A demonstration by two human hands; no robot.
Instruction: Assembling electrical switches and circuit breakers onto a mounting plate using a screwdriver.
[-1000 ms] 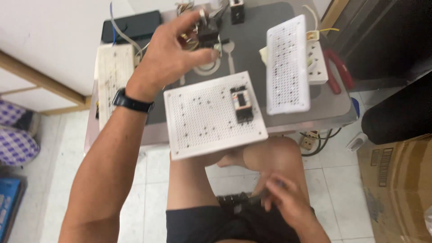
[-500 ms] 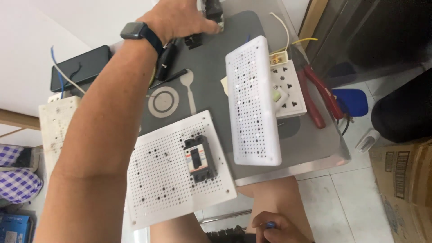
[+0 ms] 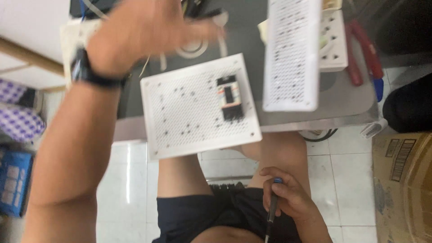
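Far left on the floor: blue box [image 3: 12,182] and a purple checked cloth [image 3: 20,119], both well away from the hands.

Left hand [image 3: 144,31] up at the far side over the grey table [image 3: 346,101], blurred, fingers [image 3: 204,31] stretched toward the right. Looks fairly open, nothing clearly in it, but too smeared to say for sure whether it grips anything. Black watch [image 3: 92,74] on the wrist. Just past the fingertips, a white ring [image 3: 193,47] flat on the table, with some dark bits further back, too blurry to name.

Near and right of that hand: square white perforated board [image 3: 189,112], hanging over the near table edge, apart from the hand. Small black breaker [image 3: 229,96] mounted toward its right side.

Right of that: a long white perforated panel [image 3: 290,54], running far to near, right beside the board. White power strip [image 3: 333,42] tucked behind its right edge, then red-handled pliers [image 3: 360,51] lying further right on the table.

Down near the lap: right hand [image 3: 290,198] resting on the thigh, well apart from the board, curled snug around a screwdriver [image 3: 271,211], blue cap end sticking out toward the table, dark shaft pointing back at the body.

Far right on the floor: cardboard box [image 3: 402,180].
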